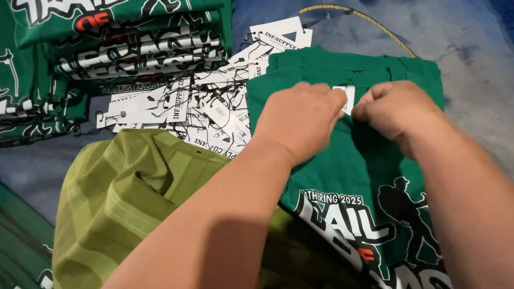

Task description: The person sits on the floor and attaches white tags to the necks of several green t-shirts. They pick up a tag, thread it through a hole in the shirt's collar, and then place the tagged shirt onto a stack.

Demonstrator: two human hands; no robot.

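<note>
Left hand (pixel 301 120): pinches the small white tag (pixel 346 96) at the green shirt (pixel 354 165) collar.
Right hand (pixel 396 110): clenched, gripping the tag's right edge.
Advice: the person should keep the collar flat.

A small white label (pixel 347 98) sits pinched between both hands at the green shirt's (pixel 354 165) far edge; left of it, a heap of white paper tags (pixel 201 110) with black strings.

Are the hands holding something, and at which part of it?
Both hands pinch a small white tag at the collar of the green shirt: left hand at its left edge, right hand at its right edge.
</note>
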